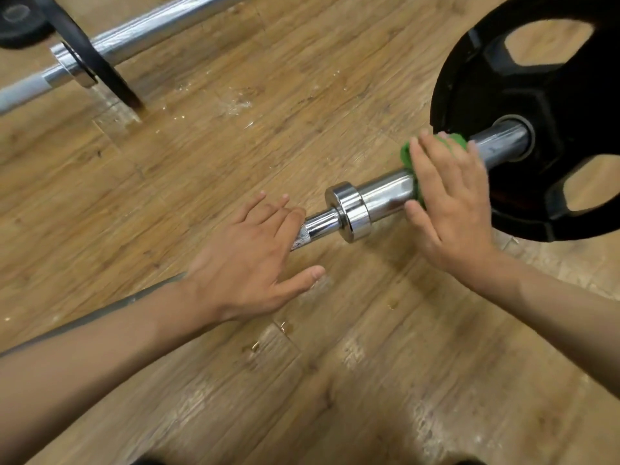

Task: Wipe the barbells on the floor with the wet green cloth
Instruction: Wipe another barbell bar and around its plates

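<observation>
A chrome barbell (379,199) lies on the wooden floor, running from lower left to a black weight plate (550,105) at the right. My right hand (449,203) lies over the thick sleeve with fingers fairly straight, pressing the green cloth (407,154) onto it; the thumb reaches under the sleeve's near side. Most of the cloth is hidden under the hand. My left hand (248,260) hovers over or rests on the knurled thin shaft beside the collar, fingers spread and straight.
A second chrome barbell (141,31) with a thin black plate (90,58) lies at the upper left, and another black plate (16,25) sits in the far left corner. The wooden floor (268,112) shows scuffs and water drops.
</observation>
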### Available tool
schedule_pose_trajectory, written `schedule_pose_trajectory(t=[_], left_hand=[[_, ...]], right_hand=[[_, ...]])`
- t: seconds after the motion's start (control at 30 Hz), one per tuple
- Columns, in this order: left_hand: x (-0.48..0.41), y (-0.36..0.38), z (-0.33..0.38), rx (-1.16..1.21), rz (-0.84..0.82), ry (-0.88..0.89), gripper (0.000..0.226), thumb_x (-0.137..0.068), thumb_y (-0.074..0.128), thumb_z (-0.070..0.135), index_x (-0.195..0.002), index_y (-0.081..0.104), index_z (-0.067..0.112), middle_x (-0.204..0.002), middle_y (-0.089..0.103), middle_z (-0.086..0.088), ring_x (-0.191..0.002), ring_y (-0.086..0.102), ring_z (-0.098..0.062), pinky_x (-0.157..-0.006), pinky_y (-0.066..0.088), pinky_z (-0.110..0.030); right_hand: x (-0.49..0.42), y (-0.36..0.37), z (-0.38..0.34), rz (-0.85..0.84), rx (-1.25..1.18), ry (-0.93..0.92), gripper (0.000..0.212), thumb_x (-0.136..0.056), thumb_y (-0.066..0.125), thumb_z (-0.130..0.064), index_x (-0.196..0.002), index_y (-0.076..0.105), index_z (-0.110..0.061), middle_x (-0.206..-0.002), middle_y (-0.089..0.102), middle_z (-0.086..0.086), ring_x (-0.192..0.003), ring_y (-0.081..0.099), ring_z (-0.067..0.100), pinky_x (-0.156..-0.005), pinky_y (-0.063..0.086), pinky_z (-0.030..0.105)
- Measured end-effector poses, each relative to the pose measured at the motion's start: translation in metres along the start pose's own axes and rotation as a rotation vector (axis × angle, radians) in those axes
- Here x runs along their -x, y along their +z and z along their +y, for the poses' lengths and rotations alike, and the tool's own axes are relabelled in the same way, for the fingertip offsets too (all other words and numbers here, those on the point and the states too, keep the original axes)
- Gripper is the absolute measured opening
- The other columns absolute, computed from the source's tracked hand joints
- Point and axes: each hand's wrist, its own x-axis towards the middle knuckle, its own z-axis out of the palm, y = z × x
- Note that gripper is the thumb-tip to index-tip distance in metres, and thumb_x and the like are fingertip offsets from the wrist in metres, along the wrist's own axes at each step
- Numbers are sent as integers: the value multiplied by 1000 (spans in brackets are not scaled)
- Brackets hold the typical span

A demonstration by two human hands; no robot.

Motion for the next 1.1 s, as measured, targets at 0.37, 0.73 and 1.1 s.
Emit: schedule_pose_trajectory(t=[0.37,0.73,1.1], left_hand=[[-19,-2,-30,23,22,-21,94,-98,16,81,-135,53,2,-132,67,-21,-143,50,-33,-126,23,-56],[-33,-4,-54,22,35,-35,97,-95,14,84,-135,53,5,-133,67,-19,-144,50,-30,-126,20,-58],[-39,-6,-68,39,29,-49,98,-94,13,86,-135,52,5,-133,66,-17,-143,50,-29,-127,18,-55]], right_hand=[[-42,8,-3,2,-34,-6,69,-109,11,-54,-158,43,-16,-168,28,18,-154,30,33,-123,23,53],[-68,32,-12,-16,53,-81,75,-107,13,-59,-151,49,-10,-144,55,15,-138,48,34,-126,13,59],[-80,40,-26,-47,17,-119,78,-107,10,-60,-157,41,-9,-153,49,15,-145,42,33,-127,15,55]])
